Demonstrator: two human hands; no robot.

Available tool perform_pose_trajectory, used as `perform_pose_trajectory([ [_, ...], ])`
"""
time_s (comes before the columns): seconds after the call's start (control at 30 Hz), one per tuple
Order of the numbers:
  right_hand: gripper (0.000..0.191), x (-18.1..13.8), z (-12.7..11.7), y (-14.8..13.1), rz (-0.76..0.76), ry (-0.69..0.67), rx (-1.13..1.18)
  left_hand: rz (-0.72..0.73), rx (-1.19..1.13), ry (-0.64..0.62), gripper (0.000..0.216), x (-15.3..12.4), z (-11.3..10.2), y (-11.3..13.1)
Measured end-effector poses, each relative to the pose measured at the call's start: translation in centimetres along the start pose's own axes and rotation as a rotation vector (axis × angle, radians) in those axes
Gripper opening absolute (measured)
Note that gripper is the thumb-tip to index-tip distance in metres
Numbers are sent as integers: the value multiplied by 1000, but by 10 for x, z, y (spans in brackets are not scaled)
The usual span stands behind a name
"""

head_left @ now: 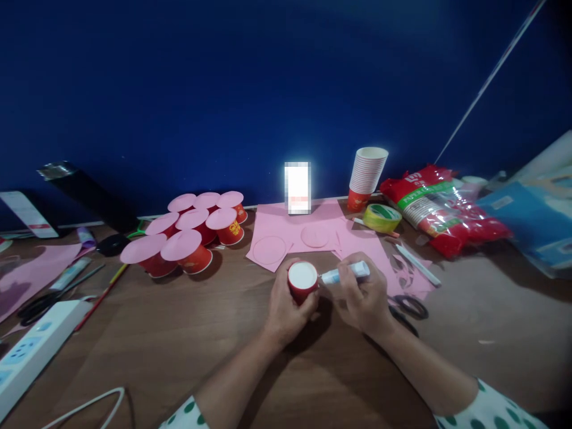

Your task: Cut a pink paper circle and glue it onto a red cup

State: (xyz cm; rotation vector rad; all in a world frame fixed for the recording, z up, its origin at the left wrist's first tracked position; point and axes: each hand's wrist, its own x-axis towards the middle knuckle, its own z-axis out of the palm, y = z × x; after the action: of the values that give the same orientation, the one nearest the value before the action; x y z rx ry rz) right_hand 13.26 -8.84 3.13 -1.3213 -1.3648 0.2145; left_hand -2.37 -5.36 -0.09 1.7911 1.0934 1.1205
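My left hand (288,310) is wrapped round a red paper cup (304,292), whose white round end faces up. In my right hand (366,295) is a white and blue glue tube (344,273); its nozzle points left and is at or very close to the cup's upper edge. Behind the hands, pink paper (295,223) lies flat with a drawn circle (269,250) and a pink paper disc (314,236). To the left stand several upturned red cups (196,260), each topped with a pink disc (181,245). Scissors (412,307) lie beside my right wrist, partly hidden.
A stack of paper cups (369,170), yellow tape (382,218) and a red plastic package (440,208) are at the back right. A lit phone (298,187) stands by the blue wall. At left are a power strip (40,339), a pencil (102,295) and a dark bottle (92,196).
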Motion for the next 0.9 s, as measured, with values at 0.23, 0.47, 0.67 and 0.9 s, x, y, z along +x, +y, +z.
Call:
perform_pose_trajectory([
  [0.23, 7, -4, 2, 1, -8, -7, 44, 30, -40, 3, 56, -1, 0, -2],
  [0.47, 4, -8, 2, 1, -126, -92, -12, 15, -16, 8, 57, 0, 0, -1],
  [0.67, 5, -6, 2, 4, -211, -77, -57, 11, -35, -1, 57, 0, 0, -2],
  [0.9, 5, -6, 1, 5, -203, -83, -54, 33, -91, -49, 56, -1, -3, 2],
])
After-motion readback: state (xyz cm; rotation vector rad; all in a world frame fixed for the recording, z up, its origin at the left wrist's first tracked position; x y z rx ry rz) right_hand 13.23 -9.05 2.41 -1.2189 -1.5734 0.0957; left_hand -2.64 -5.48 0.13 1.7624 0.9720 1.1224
